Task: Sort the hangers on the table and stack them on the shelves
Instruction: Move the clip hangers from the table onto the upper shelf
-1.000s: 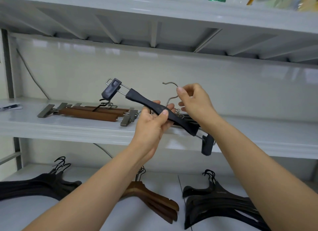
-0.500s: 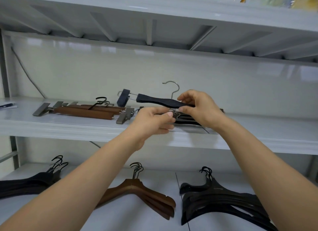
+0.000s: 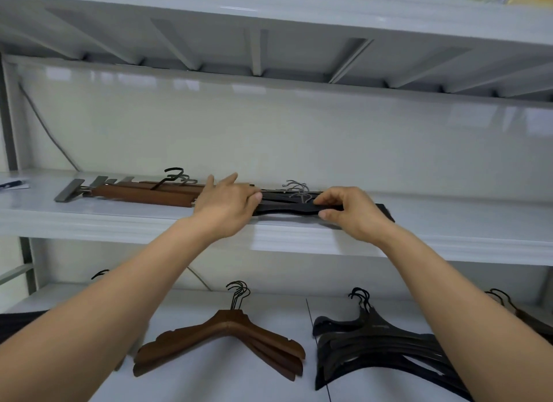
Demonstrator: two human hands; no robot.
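We are looking at white metal shelving, with a person's two bare arms reaching in from the near edge toward the middle shelf (image 3: 449, 234). At the far left of that shelf a pen (image 3: 12, 183) is lying on a slip of paper. To its right, a row of brown clip hangers (image 3: 143, 193) is lying flat, their grey clips pointing left. The left hand (image 3: 227, 205) is resting wide and flat, fingers stretched away from us, over the left end of a pile of black clip hangers (image 3: 287, 208) that is sitting mid-shelf, just beside the brown ones. Metal hooks are sticking up from the pile's far side. The right hand (image 3: 350, 213) is pinching the pile's top bar between thumb and curled fingers, toward its right end.

On the lower shelf (image 3: 269, 300), a dark hanger end (image 3: 18, 320) is showing at the far left, partly hidden by the left arm. Brown wooden coat hangers (image 3: 221, 338) are lying stacked in the middle. Black coat hangers (image 3: 374, 341) are lying stacked to their right, and more hangers (image 3: 532, 320) are peeking out past the right arm.
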